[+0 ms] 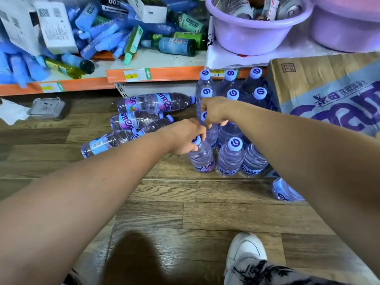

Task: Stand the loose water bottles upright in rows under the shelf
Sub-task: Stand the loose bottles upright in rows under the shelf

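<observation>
Several clear water bottles with pale blue caps stand upright in rows (232,95) on the wooden floor, running back under the orange-edged shelf (164,74). My left hand (183,136) grips the neck of the front-left upright bottle (201,157). My right hand (213,112) holds the cap and neck of the upright bottle just behind it (211,132). Several loose bottles lie on their sides to the left (152,102), (133,120), (104,142). One more lies at the right under my right arm (285,191).
A cardboard water carton (329,87) stands right of the rows. The shelf above holds scattered blue packages and green bottles (115,38) and two purple basins (255,27). A small grey tray (47,109) and white paper lie on the floor at left. My white shoe (244,251) is near.
</observation>
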A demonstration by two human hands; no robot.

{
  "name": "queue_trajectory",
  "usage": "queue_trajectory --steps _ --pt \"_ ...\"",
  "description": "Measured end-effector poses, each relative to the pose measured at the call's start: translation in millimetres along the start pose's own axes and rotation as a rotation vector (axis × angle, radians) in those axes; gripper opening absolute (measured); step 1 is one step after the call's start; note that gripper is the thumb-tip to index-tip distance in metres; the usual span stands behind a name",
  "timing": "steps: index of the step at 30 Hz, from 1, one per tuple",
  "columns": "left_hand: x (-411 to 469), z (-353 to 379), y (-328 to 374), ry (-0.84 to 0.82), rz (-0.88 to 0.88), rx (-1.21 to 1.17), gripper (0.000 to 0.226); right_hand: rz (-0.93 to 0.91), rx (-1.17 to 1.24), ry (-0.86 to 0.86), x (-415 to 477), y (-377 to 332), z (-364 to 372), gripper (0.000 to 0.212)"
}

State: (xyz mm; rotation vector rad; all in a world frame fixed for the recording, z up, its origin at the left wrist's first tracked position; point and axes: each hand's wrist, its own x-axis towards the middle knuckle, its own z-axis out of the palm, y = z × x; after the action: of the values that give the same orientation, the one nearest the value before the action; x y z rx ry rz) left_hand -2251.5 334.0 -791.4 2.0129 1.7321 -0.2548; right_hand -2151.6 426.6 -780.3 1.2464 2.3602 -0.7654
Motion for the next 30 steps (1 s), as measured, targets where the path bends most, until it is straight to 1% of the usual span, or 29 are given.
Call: queue_trajectory --steps 4,9,11,13,17,19,21,26,30 --pt "6 4 10 -0.015 0.021 0.026 0.032 -0.007 0.091 0.013 0 3 3 0.042" --pt "6 3 11 -0.018 -0.006 -0.003 0.033 0.018 0.221 0.012 0 6 0 0.035" --pt "5 2 12 -0.018 -0.014 -0.014 0.035 0.008 0.233 0.023 0 6 0 0.032" --pt "5 0 12 -0.026 -0.024 -0.015 0.037 -0.012 0.199 0.035 -1 5 2 0.035" --pt "8 1 18 -0.048 -0.062 0.029 0.048 -0.043 -0.006 0.136 -4 6 7 0.052" --pt "12 6 22 -0.05 -0.084 0.058 0.051 -0.048 -0.016 0.16 -4 7 10 0.051" --pt "15 11 24 -0.021 -0.083 0.095 0.049 -0.056 -0.01 0.183 -3 7 14 0.047" --pt "7 18 22 0.034 -0.059 0.043 0.043 -0.071 -0.038 0.201 0 10 16 0.042" --pt "6 23 17 0.069 -0.076 -0.122 0.035 -0.067 -0.061 0.229 2 9 16 0.038"
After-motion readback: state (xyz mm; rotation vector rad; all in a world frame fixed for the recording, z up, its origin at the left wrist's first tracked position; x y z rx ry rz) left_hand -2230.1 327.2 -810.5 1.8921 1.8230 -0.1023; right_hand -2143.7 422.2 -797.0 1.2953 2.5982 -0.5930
